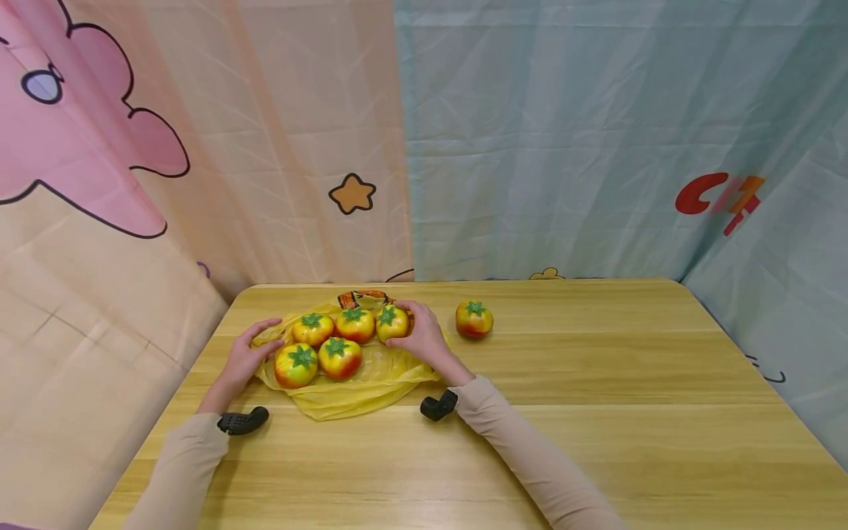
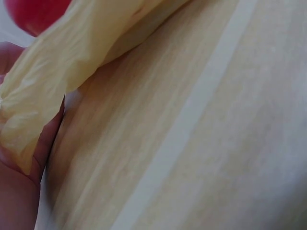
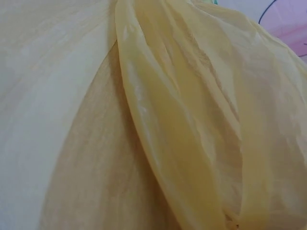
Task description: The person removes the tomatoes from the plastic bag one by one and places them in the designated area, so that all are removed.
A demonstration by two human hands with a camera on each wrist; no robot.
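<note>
Several yellow-red toy tomatoes with green leafy tops, among them a front-left tomato (image 1: 296, 366), lie grouped on a crumpled yellow plastic bag (image 1: 371, 394). My right hand (image 1: 424, 335) holds the rightmost tomato (image 1: 391, 324) of this group between thumb and fingers. At the bag's left edge is my left hand (image 1: 246, 359), its thumb and fingers spread apart beside the tomatoes. In the left wrist view, yellow bag film (image 2: 72, 52) drapes across that hand, and a red patch of a tomato (image 2: 36, 14) shows above. Only bag folds (image 3: 192, 124) and tabletop fill the right wrist view.
One more tomato (image 1: 474, 319) stands on the wooden table (image 1: 596, 412), right of the bag. An orange-and-black printed piece (image 1: 361, 299) lies at the bag's back edge. Patterned curtains (image 1: 530, 147) hang behind and beside the table.
</note>
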